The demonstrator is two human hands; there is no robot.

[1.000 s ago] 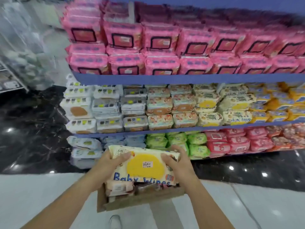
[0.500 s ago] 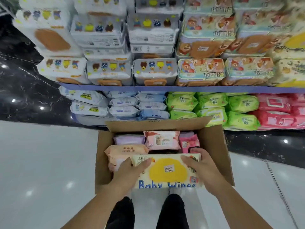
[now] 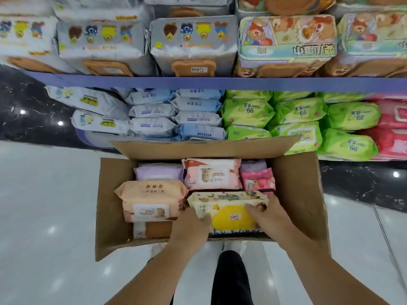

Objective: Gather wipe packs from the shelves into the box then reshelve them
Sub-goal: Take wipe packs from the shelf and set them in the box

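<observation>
Hands both grip the yellow wipe pack [image 3: 229, 213], which lies in the near-right corner of the box [image 3: 295, 194]. The left hand [image 3: 191, 230] holds its left end w/ thumb on top. The right hand [image 3: 271, 216] curls round its right end, fingertips over the far edge. The peach pack [image 3: 152, 197] sits just beside it on the left. Behind are the lilac pack [image 3: 159, 171], pink-white pack [image 3: 212, 173] and pink pack [image 3: 257, 180] (all inside the box). The box stands on the white floor [image 3: 44, 194], approx. in front of the bottom shelf's green packs [image 3: 301, 111].
</observation>
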